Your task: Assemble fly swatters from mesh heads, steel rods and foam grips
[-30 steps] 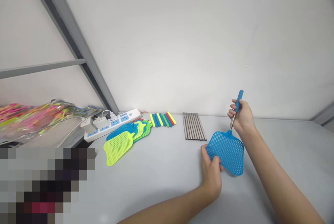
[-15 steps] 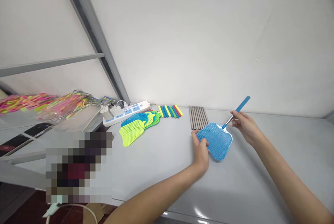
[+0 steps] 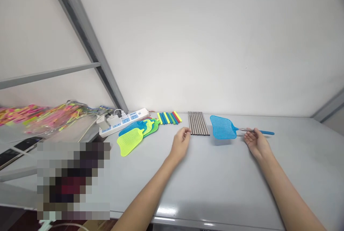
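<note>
A blue fly swatter (image 3: 223, 127) hangs just over the table, its mesh head pointing left and its shadow beneath. My right hand (image 3: 256, 143) grips it where the metal rod meets the blue handle, thumb on top. My left hand (image 3: 181, 141) is apart from the swatter, fingers loosely curled with a gap to the thumb and nothing visible in them. Close to its fingertips lies a row of metal rods (image 3: 199, 123). Farther left are short coloured handles (image 3: 169, 117) in a row and a pile of mesh swatter heads (image 3: 130, 141) in yellow, blue and green.
A white power strip (image 3: 123, 121) with plugs and cables runs behind the swatter heads. Pink and yellow plastic pieces (image 3: 51, 116) are heaped at the far left, near a phone (image 3: 18, 151). Grey metal frame posts (image 3: 88, 44) stand against the wall. A blurred patch hides the lower left.
My left hand has let go of the swatter head and moved left. The swatter has turned from a steep slant to nearly level, moving right in my right hand. The view has shifted slightly.
</note>
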The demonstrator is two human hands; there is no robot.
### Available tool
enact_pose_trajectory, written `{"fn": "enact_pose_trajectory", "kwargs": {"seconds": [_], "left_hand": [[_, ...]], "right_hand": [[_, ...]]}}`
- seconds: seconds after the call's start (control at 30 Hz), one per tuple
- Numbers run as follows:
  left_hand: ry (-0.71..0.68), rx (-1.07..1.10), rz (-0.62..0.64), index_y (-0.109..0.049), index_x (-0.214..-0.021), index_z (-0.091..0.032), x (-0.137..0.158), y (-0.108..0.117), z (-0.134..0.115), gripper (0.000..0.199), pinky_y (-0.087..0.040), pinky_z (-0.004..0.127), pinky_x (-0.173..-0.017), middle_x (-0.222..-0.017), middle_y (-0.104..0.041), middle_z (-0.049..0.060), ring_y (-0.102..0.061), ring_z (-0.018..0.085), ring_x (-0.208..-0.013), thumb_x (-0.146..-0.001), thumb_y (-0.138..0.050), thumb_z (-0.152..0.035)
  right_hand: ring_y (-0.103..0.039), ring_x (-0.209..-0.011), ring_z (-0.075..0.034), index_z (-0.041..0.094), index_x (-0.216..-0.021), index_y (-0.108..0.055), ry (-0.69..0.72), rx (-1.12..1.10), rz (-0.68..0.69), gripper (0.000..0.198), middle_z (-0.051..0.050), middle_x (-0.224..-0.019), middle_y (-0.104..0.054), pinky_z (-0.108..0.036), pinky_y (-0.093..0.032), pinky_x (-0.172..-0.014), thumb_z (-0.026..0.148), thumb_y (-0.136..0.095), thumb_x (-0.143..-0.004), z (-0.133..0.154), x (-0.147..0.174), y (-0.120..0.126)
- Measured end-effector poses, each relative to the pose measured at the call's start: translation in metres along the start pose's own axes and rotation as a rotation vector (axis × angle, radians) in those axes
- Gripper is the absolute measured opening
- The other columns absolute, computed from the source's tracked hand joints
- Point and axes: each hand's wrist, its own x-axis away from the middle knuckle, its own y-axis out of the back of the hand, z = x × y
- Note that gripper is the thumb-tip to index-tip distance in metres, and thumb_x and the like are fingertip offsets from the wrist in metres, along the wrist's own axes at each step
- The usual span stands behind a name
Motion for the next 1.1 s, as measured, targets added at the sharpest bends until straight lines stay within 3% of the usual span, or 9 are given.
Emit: {"fn": "enact_pose_trajectory", "kwargs": {"seconds": [0.2,0.3,0.43,0.63,0.77,1.1], "left_hand": [[-0.013,-0.392,-0.268,-0.053,-0.090,-0.020,-0.015,0.035,0.006,0.020,-0.028,0.031,-0.092,-0.101,-0.048,0.006,-0.041,0.018,-0.103,-0.076,-0.038,-0.022],[0.075,-0.556,-0.437,-0.050,-0.100,-0.018,-0.017,0.050,0.010,0.027,-0.021,0.036,-0.096,-0.117,-0.037,0.011,-0.028,0.022,-0.116,-0.078,-0.037,-0.028],[0.264,-0.706,-0.558,-0.046,-0.107,-0.016,-0.020,0.066,0.021,0.039,-0.018,0.050,-0.091,-0.126,-0.026,0.018,-0.019,0.031,-0.120,-0.077,-0.038,-0.039],[0.389,-0.806,-0.524,-0.047,-0.107,-0.016,-0.027,0.076,0.033,0.044,-0.020,0.051,-0.088,-0.124,-0.033,0.020,-0.022,0.032,-0.119,-0.076,-0.034,-0.044],[0.362,-0.831,-0.470,-0.049,-0.105,-0.017,-0.027,0.074,0.031,0.042,-0.022,0.049,-0.088,-0.121,-0.037,0.019,-0.028,0.028,-0.117,-0.077,-0.032,-0.044],[0.259,-0.796,-0.337,-0.048,-0.106,-0.018,-0.018,0.050,0.024,0.039,-0.022,0.045,-0.090,-0.120,-0.038,0.017,-0.028,0.025,-0.118,-0.078,-0.032,-0.040]], "right_hand": [[-0.060,-0.061,-0.012,0.014,-0.068,-0.047,-0.029,-0.070,-0.098,0.021,-0.007,-0.066,-0.058,-0.022,-0.052,-0.055,0.020,-0.033,-0.083,0.003,-0.008,0.005],[-0.060,-0.061,-0.012,0.015,-0.070,-0.044,-0.003,-0.083,-0.160,0.021,-0.007,-0.067,-0.057,-0.021,-0.052,-0.054,0.019,-0.030,-0.084,0.007,-0.014,0.011],[-0.060,-0.064,-0.012,0.017,-0.072,-0.041,0.031,-0.094,-0.206,0.020,-0.006,-0.071,-0.057,-0.021,-0.052,-0.054,0.019,-0.025,-0.084,0.012,-0.018,0.019],[-0.061,-0.075,-0.018,0.015,-0.077,-0.044,0.003,-0.080,-0.107,0.014,-0.013,-0.082,-0.058,-0.027,-0.054,-0.057,0.019,-0.030,-0.080,0.016,-0.011,0.017],[-0.059,-0.082,-0.024,0.011,-0.078,-0.047,-0.047,-0.050,0.013,0.012,-0.019,-0.093,-0.057,-0.032,-0.054,-0.062,0.021,-0.042,-0.074,0.017,-0.005,0.013],[-0.058,-0.087,-0.024,0.012,-0.079,-0.048,-0.060,-0.011,0.122,0.010,-0.015,-0.095,-0.057,-0.034,-0.053,-0.068,0.016,-0.044,-0.071,0.006,-0.004,0.006]]}}
